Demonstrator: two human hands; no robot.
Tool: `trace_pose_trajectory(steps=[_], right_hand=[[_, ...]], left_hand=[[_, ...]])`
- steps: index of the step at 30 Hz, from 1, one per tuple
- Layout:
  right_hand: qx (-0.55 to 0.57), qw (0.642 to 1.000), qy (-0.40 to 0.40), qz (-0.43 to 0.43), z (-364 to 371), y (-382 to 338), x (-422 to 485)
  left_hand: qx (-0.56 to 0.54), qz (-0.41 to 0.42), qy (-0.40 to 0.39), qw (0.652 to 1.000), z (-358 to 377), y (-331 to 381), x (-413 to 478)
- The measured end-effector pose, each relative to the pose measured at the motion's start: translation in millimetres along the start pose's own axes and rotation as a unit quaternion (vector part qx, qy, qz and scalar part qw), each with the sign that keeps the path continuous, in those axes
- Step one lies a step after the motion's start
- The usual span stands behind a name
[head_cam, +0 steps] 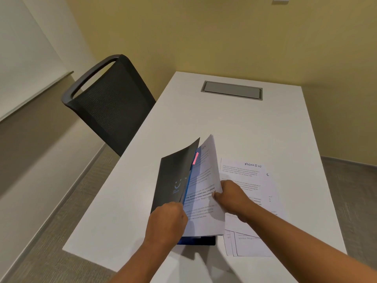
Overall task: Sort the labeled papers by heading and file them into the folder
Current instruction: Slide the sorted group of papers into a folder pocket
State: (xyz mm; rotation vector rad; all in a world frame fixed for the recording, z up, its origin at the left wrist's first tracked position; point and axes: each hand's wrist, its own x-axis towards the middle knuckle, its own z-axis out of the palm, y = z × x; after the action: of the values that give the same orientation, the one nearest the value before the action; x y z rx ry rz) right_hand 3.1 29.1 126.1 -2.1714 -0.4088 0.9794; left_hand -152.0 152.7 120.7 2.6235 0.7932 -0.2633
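Our left hand [167,218] grips the raised cover of the folder [175,176]; our right hand [230,196] pinches the papers [204,180] inside, the ADMIN sheet [253,170] under its wrist.

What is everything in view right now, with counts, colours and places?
folder: one, black cover, blue inside, held open at the table's near middle.
tab: one, pink, between the cover and the sheets, near the top.
held sheets: several, white with print, standing in the open folder.
ADMIN stack: several overlapped sheets, white, flat, right of the folder.
table: one, white.
cable hatch: one, grey, table's far end.
chair: one, black mesh, left of the table.
left hand: grips the folder's lower edge.
right hand: pinches the held sheets' right edge.
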Motion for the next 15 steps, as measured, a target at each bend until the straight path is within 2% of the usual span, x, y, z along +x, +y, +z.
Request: trace_pose_trajectory(steps=[2,8,15], right_hand=[[0.018,1.000,-0.010,0.010,8,-7,4],[0.044,0.996,0.024,0.077,42,-22,12],[-0.052,0.993,0.085,0.057,71,-28,22]], left_hand=[[-0.005,0.002,-0.009,1.000,-1,-1,-1],[-0.019,0.007,-0.001,1.000,-9,-6,1],[-0.007,0.004,-0.046,0.999,-14,-13,7]])
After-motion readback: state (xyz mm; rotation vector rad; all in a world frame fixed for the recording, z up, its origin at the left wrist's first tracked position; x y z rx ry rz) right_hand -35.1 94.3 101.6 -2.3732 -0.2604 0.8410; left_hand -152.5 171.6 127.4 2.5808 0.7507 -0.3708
